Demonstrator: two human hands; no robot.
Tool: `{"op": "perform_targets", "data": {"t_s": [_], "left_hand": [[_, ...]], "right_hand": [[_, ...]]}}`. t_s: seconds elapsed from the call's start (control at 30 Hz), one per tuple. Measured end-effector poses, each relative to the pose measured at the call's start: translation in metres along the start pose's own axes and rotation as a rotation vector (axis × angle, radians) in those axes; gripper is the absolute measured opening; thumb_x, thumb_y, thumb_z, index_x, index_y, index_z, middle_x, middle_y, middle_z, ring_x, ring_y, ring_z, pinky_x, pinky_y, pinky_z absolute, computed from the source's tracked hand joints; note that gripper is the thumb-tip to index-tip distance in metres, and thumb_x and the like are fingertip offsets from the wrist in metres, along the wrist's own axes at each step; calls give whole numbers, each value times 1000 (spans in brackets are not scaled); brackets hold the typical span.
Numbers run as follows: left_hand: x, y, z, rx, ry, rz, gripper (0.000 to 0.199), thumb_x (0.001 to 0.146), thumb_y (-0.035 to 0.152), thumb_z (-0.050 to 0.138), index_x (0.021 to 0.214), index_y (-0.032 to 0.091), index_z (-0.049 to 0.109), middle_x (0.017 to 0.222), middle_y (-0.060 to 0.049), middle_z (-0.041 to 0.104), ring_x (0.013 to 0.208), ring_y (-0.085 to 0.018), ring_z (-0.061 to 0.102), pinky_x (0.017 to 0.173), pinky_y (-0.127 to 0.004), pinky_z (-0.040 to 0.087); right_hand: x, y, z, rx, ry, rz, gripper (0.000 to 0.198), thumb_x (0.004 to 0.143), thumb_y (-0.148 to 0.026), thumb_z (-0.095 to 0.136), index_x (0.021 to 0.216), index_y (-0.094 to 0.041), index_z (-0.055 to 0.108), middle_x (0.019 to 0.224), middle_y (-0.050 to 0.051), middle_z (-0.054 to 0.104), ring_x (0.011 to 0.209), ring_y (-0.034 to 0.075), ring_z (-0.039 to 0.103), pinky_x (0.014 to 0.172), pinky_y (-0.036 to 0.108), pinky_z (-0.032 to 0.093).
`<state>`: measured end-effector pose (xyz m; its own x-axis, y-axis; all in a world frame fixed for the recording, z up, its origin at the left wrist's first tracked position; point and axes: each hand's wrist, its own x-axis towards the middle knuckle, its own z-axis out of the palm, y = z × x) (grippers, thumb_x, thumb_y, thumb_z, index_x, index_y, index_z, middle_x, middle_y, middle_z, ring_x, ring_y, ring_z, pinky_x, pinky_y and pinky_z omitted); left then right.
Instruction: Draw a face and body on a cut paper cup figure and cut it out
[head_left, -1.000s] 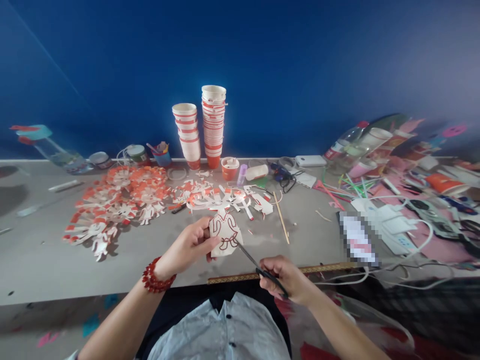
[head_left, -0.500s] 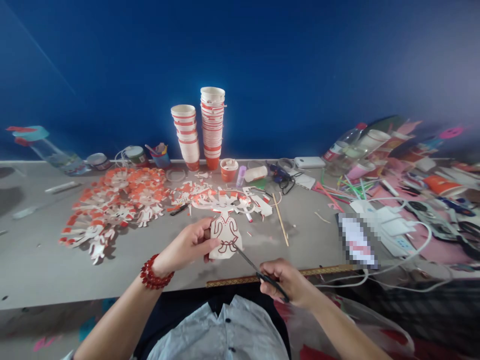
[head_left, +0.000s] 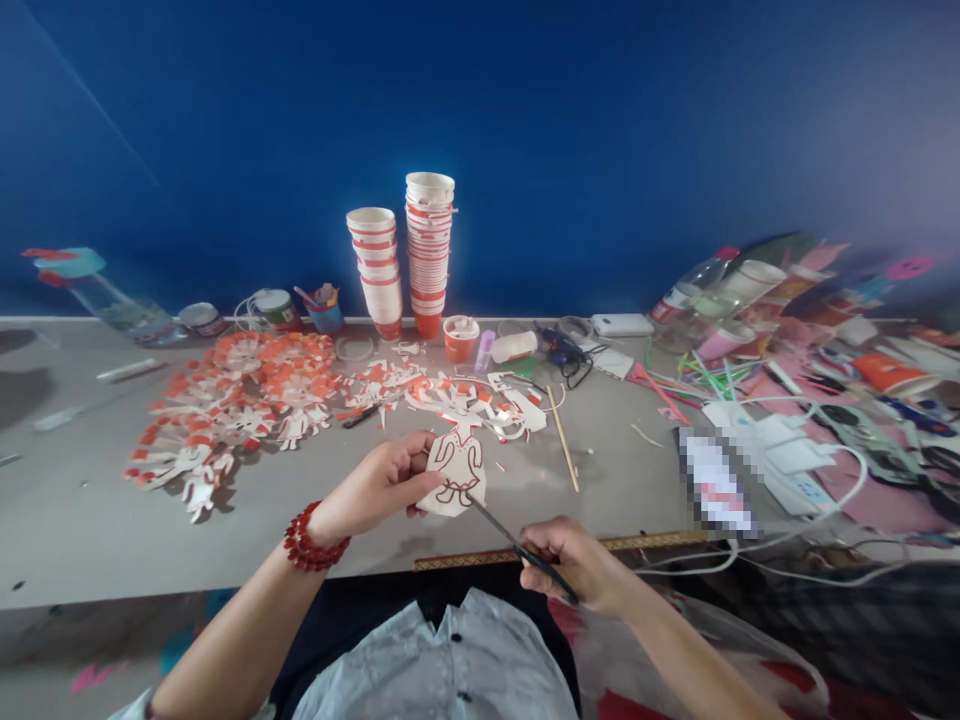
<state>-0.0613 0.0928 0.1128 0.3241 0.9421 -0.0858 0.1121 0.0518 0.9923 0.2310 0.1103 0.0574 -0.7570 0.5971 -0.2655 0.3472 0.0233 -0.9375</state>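
Note:
Pinched in my left hand [head_left: 394,478] is a white paper cutout [head_left: 457,462] with a dress and legs outlined in dark red. Its upper part, with a head and curling red-and-white strips, spreads above the table scraps. My right hand [head_left: 570,565] is closed round the handles of dark scissors [head_left: 517,545]. The blade tips meet the lower right of the drawing, near the outlined legs. To the left lies a pile of orange-and-white paper figures [head_left: 247,385]. Paper scraps [head_left: 382,385] are strewn just beyond my left hand.
Two tall stacks of paper cups [head_left: 429,255] stand against the blue wall. A wooden stick [head_left: 564,440] lies right of the cutout. Farther right are a phone [head_left: 718,485], a power strip [head_left: 780,460] with white cables, and a clutter of craft supplies. A patterned strip [head_left: 465,562] runs along the front edge.
The paper cutout has turned and tilted slightly in my left hand, its top swinging to the right. The scissors stay by the drawn legs. The whole view has shifted a little.

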Motion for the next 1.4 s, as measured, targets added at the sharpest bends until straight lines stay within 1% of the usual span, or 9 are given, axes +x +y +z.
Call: {"op": "perform_targets", "data": {"t_s": [0.2,0.4,0.6,0.77,0.93,1.07,1.2,1.33,1.4], "left_hand": [[1,-3,1,14,30,-3,24,92,38,59,106,18,62,76,0,61,57,-10,51,51,-20,48],[0,-6,4,3,55,-20,25,93,37,58,111,20,60,73,2,60,57,-10,50,52,-19,46],[-2,-9,8,0,36,-12,27,95,36,55,115,20,59,75,1,61,59,-10,52,54,-19,47],[-3,-10,10,-23,8,-15,27,97,36,53,117,18,57,82,-2,64,63,-10,53,55,-19,48],[-4,-9,12,-50,36,-1,30,97,35,54,122,19,55,85,-2,65,65,-10,54,55,-18,47],[-6,-9,14,-39,54,-8,28,97,35,53,120,19,54,86,-3,67,65,-10,54,56,-18,49],[-8,-7,17,-27,99,-12,27,97,37,53,118,19,53,81,-1,64,63,-10,53,56,-18,49],[-11,-5,20,-12,120,-11,25,98,38,52,115,20,52,83,-2,65,65,-11,54,56,-18,48],[-12,-5,21,-3,120,-4,25,98,38,52,115,20,52,83,-2,66,66,-11,54,56,-18,48]], "right_hand": [[-1,-4,-2,-55,27,-29,58,81,-62,69,57,-20,36,55,-8,25,53,9,22,47,24,16],[-1,-6,0,-86,18,5,56,82,-59,69,59,-21,35,54,-8,25,52,8,22,47,24,15],[0,0,3,-86,48,-3,58,80,-64,69,60,-21,35,54,-8,27,52,9,23,48,24,16],[2,3,2,-100,27,-31,64,77,-75,64,60,-21,34,57,-8,26,54,9,22,49,24,16],[4,5,3,-129,67,-69,69,74,-82,59,59,-21,32,56,-8,24,54,9,21,48,24,15],[6,5,5,-118,83,-84,68,74,-81,60,59,-21,33,56,-8,25,53,8,21,48,24,15],[7,4,9,-62,96,-43,65,73,-79,64,58,-22,37,49,-8,30,48,8,24,45,23,17],[7,5,8,-21,47,-12,65,72,-81,63,59,-22,38,45,-8,36,44,8,28,43,23,19],[7,7,6,-34,36,-34,65,72,-80,64,59,-22,38,47,-8,35,45,8,27,43,23,18]]}}
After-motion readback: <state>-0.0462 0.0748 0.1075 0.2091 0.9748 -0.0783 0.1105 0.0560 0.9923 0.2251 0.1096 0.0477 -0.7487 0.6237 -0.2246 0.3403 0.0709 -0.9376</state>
